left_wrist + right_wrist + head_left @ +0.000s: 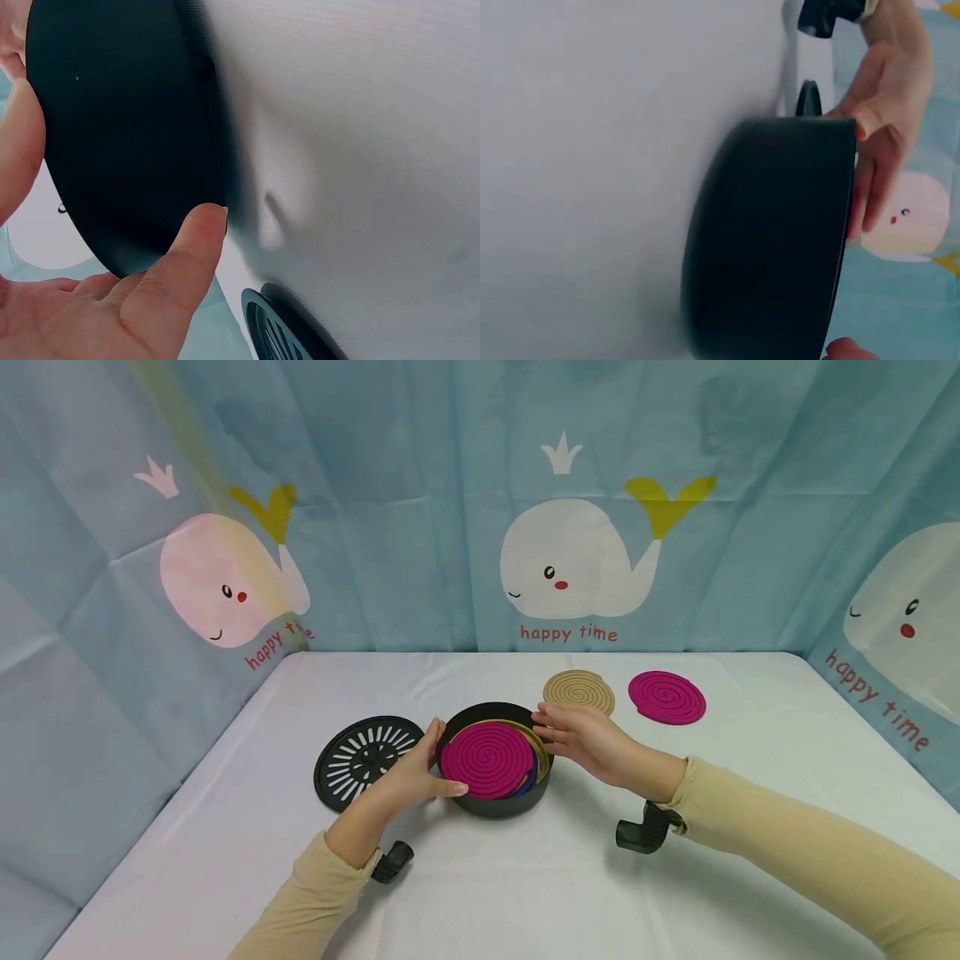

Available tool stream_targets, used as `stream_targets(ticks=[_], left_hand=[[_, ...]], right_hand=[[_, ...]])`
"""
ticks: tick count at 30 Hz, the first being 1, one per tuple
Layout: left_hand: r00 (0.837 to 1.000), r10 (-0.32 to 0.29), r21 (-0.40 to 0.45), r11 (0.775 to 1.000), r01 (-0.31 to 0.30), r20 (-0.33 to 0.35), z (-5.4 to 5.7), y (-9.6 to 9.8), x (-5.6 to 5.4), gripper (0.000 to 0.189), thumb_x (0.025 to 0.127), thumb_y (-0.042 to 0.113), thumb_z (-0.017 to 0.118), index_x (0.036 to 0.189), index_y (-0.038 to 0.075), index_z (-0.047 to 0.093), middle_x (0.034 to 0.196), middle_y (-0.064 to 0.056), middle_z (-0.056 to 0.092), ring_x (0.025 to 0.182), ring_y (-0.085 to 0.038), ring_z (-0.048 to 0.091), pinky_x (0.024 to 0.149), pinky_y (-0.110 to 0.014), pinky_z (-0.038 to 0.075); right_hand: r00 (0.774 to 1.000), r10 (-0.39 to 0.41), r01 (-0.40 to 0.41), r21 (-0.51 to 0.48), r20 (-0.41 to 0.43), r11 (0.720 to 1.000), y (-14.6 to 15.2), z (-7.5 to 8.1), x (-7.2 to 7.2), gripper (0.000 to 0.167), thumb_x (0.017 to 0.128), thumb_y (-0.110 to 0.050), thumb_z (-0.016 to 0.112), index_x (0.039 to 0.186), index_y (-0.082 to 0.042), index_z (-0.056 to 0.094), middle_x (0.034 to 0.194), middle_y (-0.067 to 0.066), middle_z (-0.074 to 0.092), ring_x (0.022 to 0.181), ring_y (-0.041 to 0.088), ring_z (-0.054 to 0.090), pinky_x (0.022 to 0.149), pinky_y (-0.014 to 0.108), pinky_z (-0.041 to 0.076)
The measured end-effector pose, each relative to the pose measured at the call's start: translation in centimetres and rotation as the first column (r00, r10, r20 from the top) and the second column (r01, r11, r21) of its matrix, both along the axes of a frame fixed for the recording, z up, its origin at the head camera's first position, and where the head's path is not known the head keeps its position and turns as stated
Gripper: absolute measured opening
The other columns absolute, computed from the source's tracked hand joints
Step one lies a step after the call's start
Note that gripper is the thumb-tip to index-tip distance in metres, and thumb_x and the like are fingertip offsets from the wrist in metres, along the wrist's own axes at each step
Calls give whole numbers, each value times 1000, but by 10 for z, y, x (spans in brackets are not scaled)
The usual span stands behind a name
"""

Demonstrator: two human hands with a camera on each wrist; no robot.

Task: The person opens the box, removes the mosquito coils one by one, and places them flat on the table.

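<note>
A round black mosquito coil box (498,807) stands open on the table. On top inside it lies a magenta mosquito coil (487,760); edges of a blue coil (526,787) and a yellow coil (545,753) show from beneath. My left hand (401,785) holds the box's left side, its thumb at the near rim and its fingers farther back. In the left wrist view, a fingertip (204,221) lies against the dark wall. At the right rim, my right hand (585,739) has its fingers extended beside the box; whether they touch it is unclear.
A black slotted lid (330,777) lies left of the box, partly behind the left hand. Farther back on the white table (487,893) lie a tan coil (577,690) and another magenta coil (667,697). A whale-print curtain (390,585) encloses the back and sides.
</note>
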State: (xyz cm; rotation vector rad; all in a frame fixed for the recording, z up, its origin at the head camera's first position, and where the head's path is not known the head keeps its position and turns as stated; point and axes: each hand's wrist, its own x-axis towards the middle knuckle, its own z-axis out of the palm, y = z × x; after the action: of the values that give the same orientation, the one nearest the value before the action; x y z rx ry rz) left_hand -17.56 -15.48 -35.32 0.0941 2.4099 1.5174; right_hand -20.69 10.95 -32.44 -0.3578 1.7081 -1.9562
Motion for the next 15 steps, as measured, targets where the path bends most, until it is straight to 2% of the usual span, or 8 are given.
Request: stream_targets(ticks=[5,15], left_hand=[[1000,3,4,1000,-3,1,1,1,0,108,80,2,78,156,3,2,162,-11,10,147,-33,10,116,-50,13],[1000,-5,20,1000,5,2,3,1,2,108,80,1,78,155,1,1,162,-12,8,146,-35,9,116,-52,12]], right_hand=[[1000,3,-3,13,31,1000,-8,-1,-9,59,107,-18,28,151,11,1,157,30,7,146,41,7,116,49,13],[997,-10,8,31,83,1000,-18,-7,-19,59,106,-17,28,151,11,0,157,31,6,145,41,8,116,50,12]])
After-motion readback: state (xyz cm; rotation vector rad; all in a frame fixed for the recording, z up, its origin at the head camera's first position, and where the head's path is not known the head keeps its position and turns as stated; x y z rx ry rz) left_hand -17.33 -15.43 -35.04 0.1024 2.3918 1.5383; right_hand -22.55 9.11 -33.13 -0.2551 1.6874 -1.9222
